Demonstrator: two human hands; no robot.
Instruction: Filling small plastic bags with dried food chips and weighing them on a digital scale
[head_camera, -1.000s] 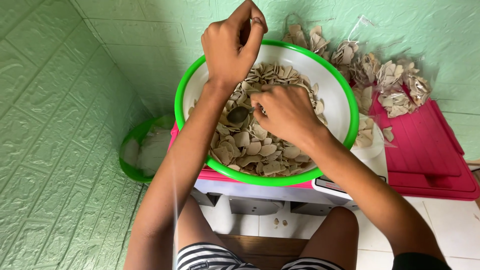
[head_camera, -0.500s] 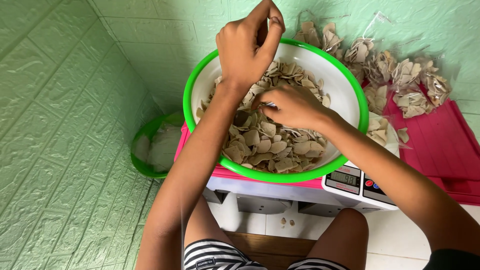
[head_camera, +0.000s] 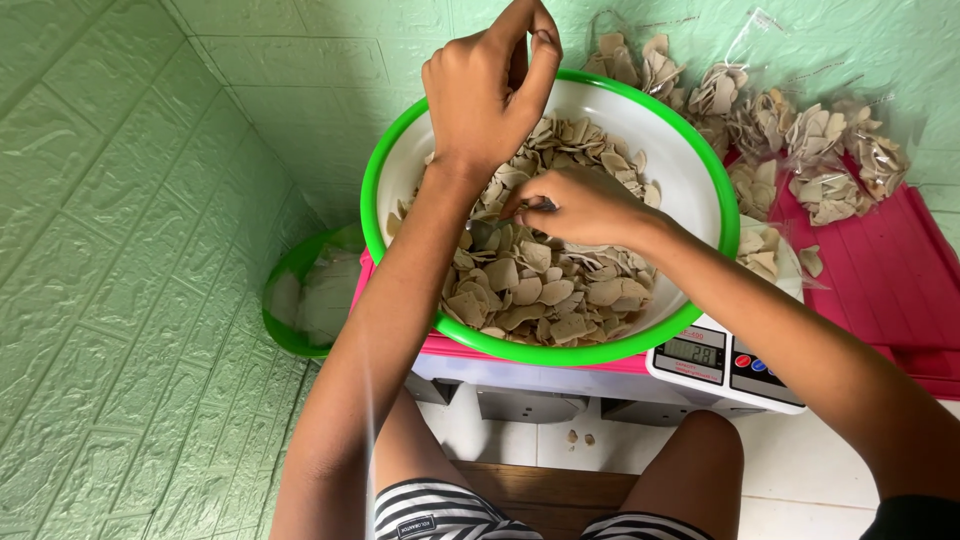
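Right hand (head_camera: 580, 205) pinched a spoon (head_camera: 490, 232), its fingertips closed on the thin handle and the dark bowl of the spoon lying on the chips (head_camera: 540, 280). Left hand (head_camera: 485, 85) was raised above the far side of the heap, fingers bunched to a point; whether they held anything could not be told. Chips were pale, flat and broken, piled in a white basin with a green rim (head_camera: 690, 170). Left forearm crossed the near-left rim, covering part of the heap. Basin sat on a pink tray (head_camera: 890, 270), just behind a white kitchen scale (head_camera: 725, 365) at the near right. Clear bags of chips (head_camera: 800, 160) lay close behind and right of the basin, against the green wall. A smaller green bowl (head_camera: 300, 295) stood low at left. Two chip fragments (head_camera: 580, 437) lay on the floor between the knees.
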